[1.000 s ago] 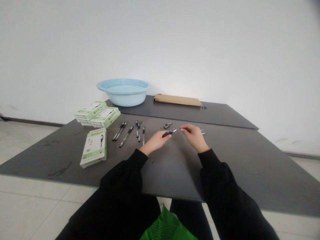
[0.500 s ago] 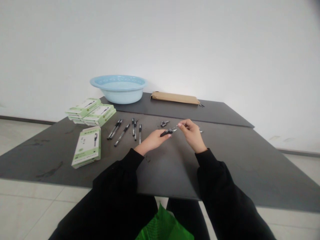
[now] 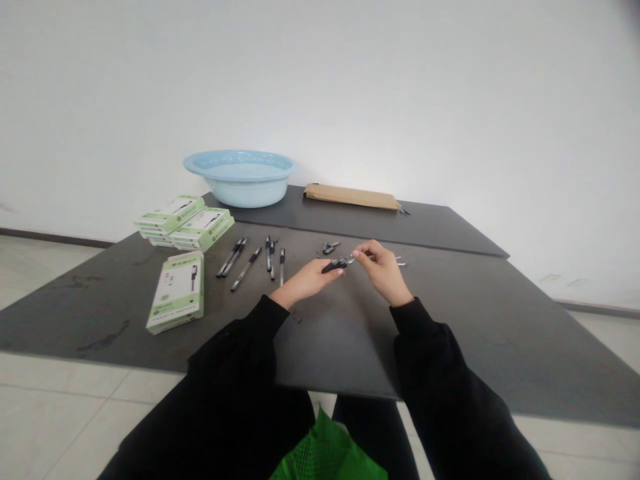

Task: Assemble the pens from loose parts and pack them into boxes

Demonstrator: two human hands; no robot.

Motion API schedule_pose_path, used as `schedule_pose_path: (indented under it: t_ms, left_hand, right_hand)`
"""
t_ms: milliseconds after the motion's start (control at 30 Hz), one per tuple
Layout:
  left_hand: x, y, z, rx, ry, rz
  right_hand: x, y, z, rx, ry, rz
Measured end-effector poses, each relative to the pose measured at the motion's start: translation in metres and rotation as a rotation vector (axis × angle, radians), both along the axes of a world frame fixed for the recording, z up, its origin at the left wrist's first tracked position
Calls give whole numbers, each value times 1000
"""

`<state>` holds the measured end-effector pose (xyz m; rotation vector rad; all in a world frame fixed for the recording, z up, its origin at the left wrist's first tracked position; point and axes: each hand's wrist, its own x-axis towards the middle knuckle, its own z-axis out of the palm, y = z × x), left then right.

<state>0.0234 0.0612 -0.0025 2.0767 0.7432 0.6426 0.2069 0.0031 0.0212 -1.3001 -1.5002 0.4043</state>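
Note:
Over the middle of the dark table, my left hand (image 3: 311, 279) is closed round several black pen barrels (image 3: 336, 265), their tips pointing right. My right hand (image 3: 380, 267) meets those tips with thumb and forefinger pinched; what it grips is too small to make out. Several clear pens with black grips (image 3: 245, 269) lie left of my left hand. Small black pieces (image 3: 330, 247), perhaps caps, lie just behind the hands. Thin light sticks (image 3: 401, 264) show beyond my right hand, partly hidden by it.
An upright-printed green and white box (image 3: 177, 291) lies at the left, with stacked similar boxes (image 3: 200, 228) behind it. A light blue basin (image 3: 245, 190) and a long brown paper packet (image 3: 351, 196) stand on the rear part of the table (image 3: 430, 227).
My right hand has moved slightly left, and its fingertips now reach the tips of the pens in my left hand. The camera view has shifted a little.

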Motion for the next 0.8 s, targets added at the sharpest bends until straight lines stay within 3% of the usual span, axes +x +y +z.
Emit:
schedule_pose_path:
  t_ms: [167,400,800]
  left_hand:
    - [-1,1,1,-7,-1,-10]
    - [-1,-2,2,-19,24,-26]
    - [-2,-5,5,-78,31,-75]
  right_hand:
    - [2,2,-2,13,51,-34]
    - [-5,4,-10,-62,2,47]
    - [-4,0,-6,-85,-64,74]
